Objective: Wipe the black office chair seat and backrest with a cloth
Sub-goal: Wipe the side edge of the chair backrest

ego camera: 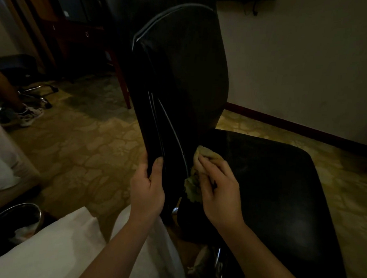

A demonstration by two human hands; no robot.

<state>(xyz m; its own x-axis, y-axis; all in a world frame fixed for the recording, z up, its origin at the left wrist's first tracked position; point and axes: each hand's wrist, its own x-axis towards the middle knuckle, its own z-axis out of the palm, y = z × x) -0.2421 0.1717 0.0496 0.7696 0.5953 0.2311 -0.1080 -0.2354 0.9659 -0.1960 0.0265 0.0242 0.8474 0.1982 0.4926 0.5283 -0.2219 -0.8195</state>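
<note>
At the crease where backrest (181,65) met seat (277,185), the black office chair (175,121) stood on patterned carpet (89,147); left hand (148,187) gripped the backrest's near edge, fingers (158,169) curled round it; right hand (218,190) held the yellowish cloth (194,187) bunched against the crease, fingers closed on the fabric; judged step: wiping the lower backrest; best done with the left hand bracing against swivel, the cloth drawn in overlapping strokes toward the top edge; dim light made dust hard to read.
</note>
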